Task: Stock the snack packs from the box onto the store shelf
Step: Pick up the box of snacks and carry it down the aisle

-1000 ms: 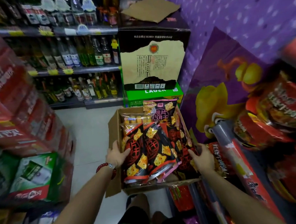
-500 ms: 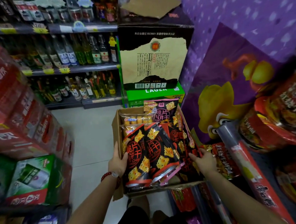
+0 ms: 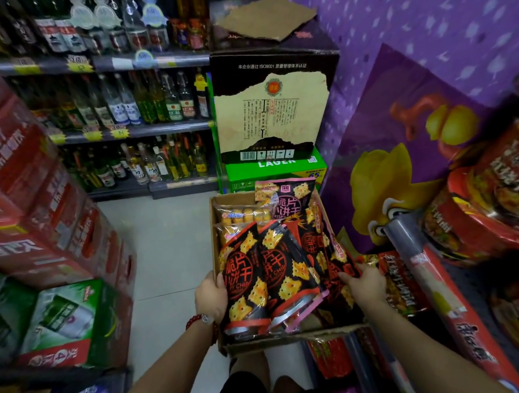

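Observation:
An open cardboard box (image 3: 213, 219) sits low in front of me, full of black-and-red snack packs printed with yellow crackers. Two of these snack packs (image 3: 268, 274) lie on top at the near end, side by side. My left hand (image 3: 211, 298), a red bead bracelet on its wrist, grips the left edge of this bundle just inside the box's left wall. My right hand (image 3: 363, 284) presses on the packs at the bundle's right side. The store shelf (image 3: 411, 248) with a clear price rail runs along the right.
Red noodle bowls (image 3: 478, 209) and red packs (image 3: 404, 282) fill the right shelf. Behind the box, a black-and-beige carton (image 3: 272, 111) stands on a green lager case (image 3: 276, 170). Red cartons (image 3: 42, 207) and a green beer case (image 3: 69, 320) line the left. Bottle shelves (image 3: 133, 106) close the grey floor aisle (image 3: 170, 246).
My left hand has shifted from the box's left wall onto the edge of the top packs. Both hands have closed in on the bundle, which sits slightly higher.

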`<state>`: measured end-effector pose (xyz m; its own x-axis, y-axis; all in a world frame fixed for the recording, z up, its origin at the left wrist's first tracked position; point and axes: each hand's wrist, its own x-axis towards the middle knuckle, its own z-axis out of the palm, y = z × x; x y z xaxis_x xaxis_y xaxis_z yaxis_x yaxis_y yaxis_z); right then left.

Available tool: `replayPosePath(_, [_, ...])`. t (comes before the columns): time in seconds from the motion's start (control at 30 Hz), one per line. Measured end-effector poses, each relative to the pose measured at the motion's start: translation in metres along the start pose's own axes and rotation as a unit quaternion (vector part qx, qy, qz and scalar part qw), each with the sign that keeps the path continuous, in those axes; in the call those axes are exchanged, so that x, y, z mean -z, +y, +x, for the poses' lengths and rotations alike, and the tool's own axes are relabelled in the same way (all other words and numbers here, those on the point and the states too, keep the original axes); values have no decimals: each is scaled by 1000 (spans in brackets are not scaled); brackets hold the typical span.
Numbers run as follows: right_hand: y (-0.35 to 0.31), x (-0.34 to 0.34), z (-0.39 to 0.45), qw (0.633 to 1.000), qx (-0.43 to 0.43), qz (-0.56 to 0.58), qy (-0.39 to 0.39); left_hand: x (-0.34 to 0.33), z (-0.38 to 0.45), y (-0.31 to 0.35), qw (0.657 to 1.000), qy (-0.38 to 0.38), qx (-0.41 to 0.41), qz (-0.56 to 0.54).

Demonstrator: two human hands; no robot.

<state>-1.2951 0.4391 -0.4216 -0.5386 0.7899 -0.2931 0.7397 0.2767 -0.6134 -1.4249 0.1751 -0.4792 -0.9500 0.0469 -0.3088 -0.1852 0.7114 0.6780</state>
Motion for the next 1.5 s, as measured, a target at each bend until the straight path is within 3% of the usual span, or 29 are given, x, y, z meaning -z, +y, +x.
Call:
replayPosePath(0.3, [-6, 7, -22, 997, -42, 27, -55, 43, -10, -13, 1000, 5, 20, -10])
replayPosePath(0.6, [-11, 22, -48, 998, 1, 21, -53, 70, -42, -3, 999, 3, 10, -43])
replayPosePath(0.93, [-10, 40, -93, 1000, 11, -5, 13, 88, -58, 2, 997, -40, -6, -72])
replayPosePath(1.27, [-14, 15, -184, 991, -87, 35, 97, 117, -19, -32, 988, -136, -70, -28])
replayPosePath(1.5, [-7, -9, -276, 969, -165, 80, 165, 147, -19, -35, 961, -212, -178, 24])
